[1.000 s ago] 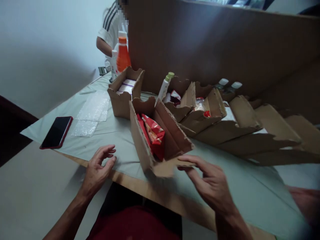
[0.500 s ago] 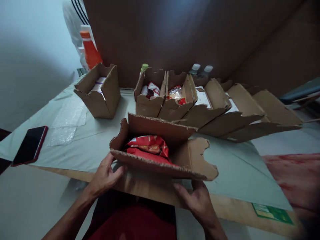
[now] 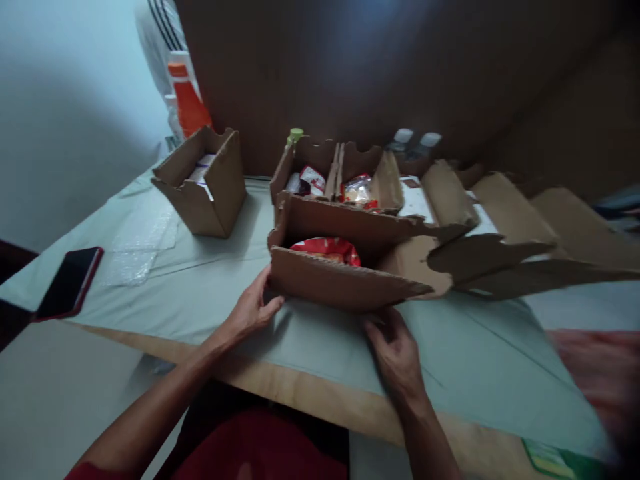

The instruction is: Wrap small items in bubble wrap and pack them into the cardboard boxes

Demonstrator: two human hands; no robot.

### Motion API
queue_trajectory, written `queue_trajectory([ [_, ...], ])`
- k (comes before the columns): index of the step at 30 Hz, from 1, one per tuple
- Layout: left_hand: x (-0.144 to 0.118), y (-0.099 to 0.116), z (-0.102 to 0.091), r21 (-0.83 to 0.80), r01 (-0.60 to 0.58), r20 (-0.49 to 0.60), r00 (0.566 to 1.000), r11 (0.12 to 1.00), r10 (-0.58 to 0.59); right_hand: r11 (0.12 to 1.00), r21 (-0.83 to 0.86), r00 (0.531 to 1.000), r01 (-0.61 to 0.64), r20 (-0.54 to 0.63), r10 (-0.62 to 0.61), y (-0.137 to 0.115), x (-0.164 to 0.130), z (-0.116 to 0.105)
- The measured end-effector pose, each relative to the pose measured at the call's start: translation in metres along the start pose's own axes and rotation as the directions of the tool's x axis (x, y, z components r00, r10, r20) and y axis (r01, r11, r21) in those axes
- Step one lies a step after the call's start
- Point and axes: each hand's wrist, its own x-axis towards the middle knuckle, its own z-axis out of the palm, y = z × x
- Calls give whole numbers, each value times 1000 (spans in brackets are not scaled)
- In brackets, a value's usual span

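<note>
An open cardboard box (image 3: 335, 283) with a red snack packet (image 3: 327, 248) inside sits on the grey-green table cover, just in front of a row of similar open boxes (image 3: 350, 180). My left hand (image 3: 250, 310) grips the box's near left corner. My right hand (image 3: 395, 350) holds its near wall from below on the right. The box's torn flap (image 3: 415, 267) sticks out to the right.
Another open box (image 3: 205, 180) with white packets stands at the left rear. A dark phone (image 3: 67, 283) and bubble wrap (image 3: 140, 247) lie at the left. An orange bottle (image 3: 187, 107) and a person in a striped shirt (image 3: 160, 33) are behind. A tall cardboard wall (image 3: 400, 67) closes the back.
Both hands took hold of the box with the red packet, turned it long side toward me, then pushed it away toward the row of boxes.
</note>
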Motion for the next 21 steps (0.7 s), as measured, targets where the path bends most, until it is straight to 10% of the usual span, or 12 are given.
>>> queue_trajectory([
  [5, -46, -15, -37, 308, -17, -53, 998, 951, 35, 994, -36, 992, -100, -79, 97, 12, -20, -2],
  [9, -52, -29, -111, 646, 158, -311, 948, 747, 68, 978, -97, 982, -183, -67, 177, 13, -20, -1],
  [14, -51, -51, -194, 670, 445, -562, 827, 595, 14, 960, -224, 986, -169, -53, 161, 9, -16, -3],
  [21, -42, -61, -226, 646, 544, -629, 777, 536, -30, 949, -313, 998, 46, -30, -58, 18, -13, -5],
])
